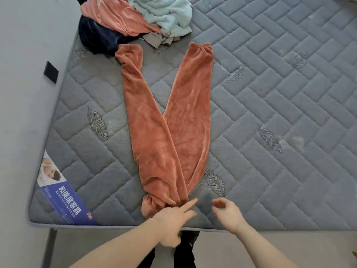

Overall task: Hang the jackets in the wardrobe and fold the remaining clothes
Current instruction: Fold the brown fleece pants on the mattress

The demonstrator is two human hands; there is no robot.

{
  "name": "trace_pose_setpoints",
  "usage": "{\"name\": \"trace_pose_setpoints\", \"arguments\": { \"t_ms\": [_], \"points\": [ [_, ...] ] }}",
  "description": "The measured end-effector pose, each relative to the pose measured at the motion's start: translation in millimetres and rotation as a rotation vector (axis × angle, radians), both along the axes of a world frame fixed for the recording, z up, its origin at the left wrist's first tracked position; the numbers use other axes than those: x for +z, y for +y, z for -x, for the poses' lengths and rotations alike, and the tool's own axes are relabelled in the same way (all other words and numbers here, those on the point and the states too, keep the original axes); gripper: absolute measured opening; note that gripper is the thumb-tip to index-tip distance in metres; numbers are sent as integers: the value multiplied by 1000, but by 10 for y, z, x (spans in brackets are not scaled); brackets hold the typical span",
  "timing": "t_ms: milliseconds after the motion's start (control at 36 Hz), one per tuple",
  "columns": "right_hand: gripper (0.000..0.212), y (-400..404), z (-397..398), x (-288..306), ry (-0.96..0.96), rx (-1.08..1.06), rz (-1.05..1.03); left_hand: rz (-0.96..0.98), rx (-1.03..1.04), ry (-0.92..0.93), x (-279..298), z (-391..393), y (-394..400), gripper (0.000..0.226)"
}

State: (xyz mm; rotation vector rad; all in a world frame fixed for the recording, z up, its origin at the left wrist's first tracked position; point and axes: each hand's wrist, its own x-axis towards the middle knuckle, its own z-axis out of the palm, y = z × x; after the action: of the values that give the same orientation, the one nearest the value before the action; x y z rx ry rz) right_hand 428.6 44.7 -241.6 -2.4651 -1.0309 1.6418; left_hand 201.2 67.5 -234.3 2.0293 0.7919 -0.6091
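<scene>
Trousers [170, 122] lie on the mattress [270, 113], long axis running near to far, legs splayed far. Left hand [172, 219] touches the near waistband, fingers [190, 204] straight; right hand [228, 213] hovers just right, loosely curled, empty.

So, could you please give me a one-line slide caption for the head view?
Orange fleece trousers spread on a grey quilted mattress, left hand at the waistband, unfolded clothes pile behind.

- Rust-orange trousers [170, 120]: plush, velvety fleece with a soft sheen.
- Mattress [270, 105]: grey quilted cloth, matt, stitched in brick-like blocks with embroidered leaves.
- Mattress label [63, 198]: smooth, glossy printed film.
- Pale blue garment [166, 14]: fluffy fleece.
</scene>
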Motion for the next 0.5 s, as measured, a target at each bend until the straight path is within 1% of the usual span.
{"name": "trace_pose_setpoints", "arguments": {
  "t_ms": [56,83,139,194,222,278,361,417,444,472,500],
  "points": [
    [33,54,155,-180,51,-91,-1,-32,280,-138,6,137,-37,72],
    [39,87,234,-264,80,-142,7,-76,422,-175,10,206,-37,62],
    [49,171,381,-420,130,-234,26,-160,666,-182,-7,320,3,43],
    [57,258,514,-562,160,-306,41,-188,793,-141,-51,414,67,36],
    [60,297,581,-619,172,-342,41,-193,801,-109,-80,448,91,36],
    [56,362,718,-697,197,-409,23,-223,708,-31,-167,477,90,44],
    [38,391,865,-784,197,-486,-6,-263,504,80,-320,429,11,65],
    [22,389,878,-824,191,-531,-15,-297,416,150,-428,397,-26,75],
    [14,378,865,-840,214,-548,-20,-326,377,180,-467,390,-25,73],
    [9,358,847,-853,245,-561,-26,-365,347,200,-490,381,-17,65],
    [7,324,829,-856,277,-576,-37,-404,331,201,-493,370,4,51]
  ]
}}
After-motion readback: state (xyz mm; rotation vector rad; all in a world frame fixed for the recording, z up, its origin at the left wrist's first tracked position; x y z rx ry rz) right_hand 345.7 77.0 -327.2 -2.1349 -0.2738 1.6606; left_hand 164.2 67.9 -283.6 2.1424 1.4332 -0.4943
